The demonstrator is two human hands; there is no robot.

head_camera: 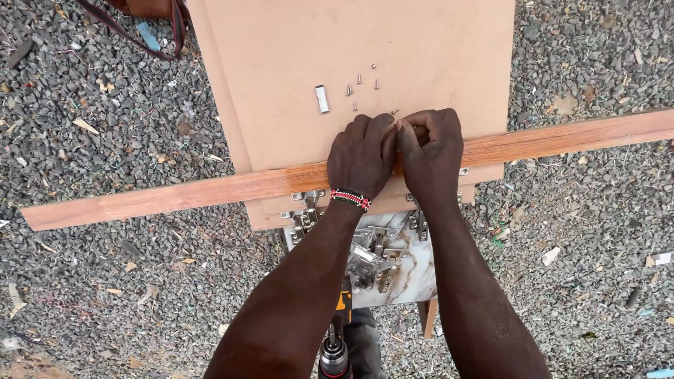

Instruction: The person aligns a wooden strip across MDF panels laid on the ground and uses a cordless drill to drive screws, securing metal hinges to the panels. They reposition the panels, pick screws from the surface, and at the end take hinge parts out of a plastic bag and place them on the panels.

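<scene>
My left hand (361, 156) and my right hand (432, 151) rest side by side on a long reddish wooden strip (175, 196) that lies across a tan board (351, 63). Both hands are curled, fingertips meeting at the strip's far edge, where a small screw (395, 112) shows just beyond them. Whether the fingers pinch a screw is hidden. A beaded bracelet (350, 199) circles my left wrist. Several loose screws (359, 88) and a small silver metal piece (322, 99) lie on the board beyond my hands.
A marble-patterned stool top (414, 274) below the board holds several metal hinges (368, 260). A power drill (335, 351) sits between my forearms at the bottom. Grey gravel ground (105, 281) surrounds everything. A bag strap (165, 42) lies at top left.
</scene>
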